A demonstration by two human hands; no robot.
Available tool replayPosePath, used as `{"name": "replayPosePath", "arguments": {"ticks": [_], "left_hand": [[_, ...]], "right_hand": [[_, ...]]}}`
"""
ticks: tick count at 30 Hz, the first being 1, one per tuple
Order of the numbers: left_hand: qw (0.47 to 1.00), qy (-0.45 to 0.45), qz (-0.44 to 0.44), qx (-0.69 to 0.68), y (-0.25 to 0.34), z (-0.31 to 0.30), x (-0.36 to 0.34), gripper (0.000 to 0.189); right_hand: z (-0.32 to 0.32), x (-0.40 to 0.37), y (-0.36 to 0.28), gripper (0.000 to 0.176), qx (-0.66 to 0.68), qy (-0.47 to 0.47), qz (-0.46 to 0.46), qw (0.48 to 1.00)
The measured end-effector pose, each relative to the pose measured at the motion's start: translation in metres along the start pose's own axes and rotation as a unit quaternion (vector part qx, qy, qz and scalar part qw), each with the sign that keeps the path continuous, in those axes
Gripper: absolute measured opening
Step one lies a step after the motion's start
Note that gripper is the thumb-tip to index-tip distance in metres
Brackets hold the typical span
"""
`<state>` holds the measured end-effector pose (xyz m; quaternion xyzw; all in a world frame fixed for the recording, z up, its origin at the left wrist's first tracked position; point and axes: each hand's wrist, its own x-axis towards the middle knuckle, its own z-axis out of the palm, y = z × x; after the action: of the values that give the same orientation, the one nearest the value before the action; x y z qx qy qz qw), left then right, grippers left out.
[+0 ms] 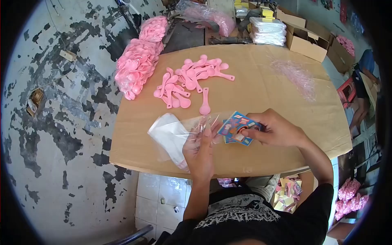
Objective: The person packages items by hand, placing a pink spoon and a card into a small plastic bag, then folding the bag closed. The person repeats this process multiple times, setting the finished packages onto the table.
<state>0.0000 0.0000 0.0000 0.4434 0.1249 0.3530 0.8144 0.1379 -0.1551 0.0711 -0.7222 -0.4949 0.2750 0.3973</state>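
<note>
Currently the left hand [200, 152] reaches forward over the cardboard-brown tabletop [261, 81], its fingers pinched on the mouth of a clear plastic bag [171, 136]. The right hand [277, 130] bends inward, fingers gripping a colourful printed card [237, 128] just beside the bag's opening. Loose pink plastic spoons [188, 81] lie beyond.

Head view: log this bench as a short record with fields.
left hand: holds clear bags near the table's front edge
right hand: pinches printed card against the bags
table: covered in brown cardboard
loose pink spoons: scattered beyond the hands
bagged pink spoons: heaped at the far left edge
boxes: behind the far right corner
</note>
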Motion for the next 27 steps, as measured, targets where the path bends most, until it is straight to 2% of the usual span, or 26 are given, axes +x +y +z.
{"name": "replayPosePath", "arguments": {"ticks": [3, 5, 8, 11, 14, 17, 18, 21, 22, 23, 26, 27], "left_hand": [[0.999, 0.026, -0.013, -0.022, 0.0, -0.006, -0.008, 0.031], [1.0, 0.019, 0.009, -0.014, 0.009, -0.013, -0.005, 0.03], [1.0, -0.023, -0.01, 0.004, 0.021, -0.019, -0.002, 0.028], [0.99, -0.085, -0.053, 0.097, 0.022, -0.03, -0.005, 0.028], [0.992, -0.113, -0.038, 0.043, 0.015, -0.034, -0.01, 0.031], [0.99, -0.126, 0.011, 0.067, 0.014, -0.026, -0.014, 0.037], [0.976, -0.171, 0.037, 0.132, 0.018, -0.022, -0.016, 0.045], [0.98, -0.11, 0.029, -0.166, 0.003, -0.019, -0.013, 0.048], [0.974, -0.106, 0.016, -0.198, -0.001, -0.027, -0.013, 0.048], [0.977, -0.099, 0.025, -0.189, -0.002, -0.027, -0.012, 0.048], [0.982, -0.096, 0.054, -0.151, 0.002, -0.013, -0.008, 0.045], [0.983, -0.142, 0.054, -0.099, -0.001, -0.013, -0.007, 0.043]], "right_hand": [[0.009, 0.004, -0.011, 0.022, -0.021, 0.004, -0.005, 1.0], [0.016, 0.013, -0.007, 0.022, -0.035, 0.013, -0.061, 0.997], [0.016, 0.023, -0.006, 0.022, -0.076, -0.03, -0.094, 0.992], [0.018, 0.025, -0.026, 0.02, -0.085, -0.042, -0.021, 0.995], [0.035, 0.027, -0.021, 0.017, -0.025, 0.011, -0.063, 0.998], [0.057, 0.025, -0.008, 0.015, 0.044, 0.056, -0.077, 0.994], [0.058, 0.025, -0.007, 0.016, 0.049, 0.04, -0.073, 0.995], [0.058, 0.025, -0.005, 0.019, 0.056, 0.017, -0.064, 0.996], [0.059, 0.027, -0.004, 0.019, 0.054, 0.027, -0.065, 0.996], [0.059, 0.03, -0.004, 0.02, 0.052, 0.037, -0.066, 0.996], [0.052, 0.032, -0.018, 0.018, 0.182, 0.02, 0.025, 0.983], [0.05, 0.035, -0.013, 0.017, 0.192, 0.012, -0.013, 0.981]]}}
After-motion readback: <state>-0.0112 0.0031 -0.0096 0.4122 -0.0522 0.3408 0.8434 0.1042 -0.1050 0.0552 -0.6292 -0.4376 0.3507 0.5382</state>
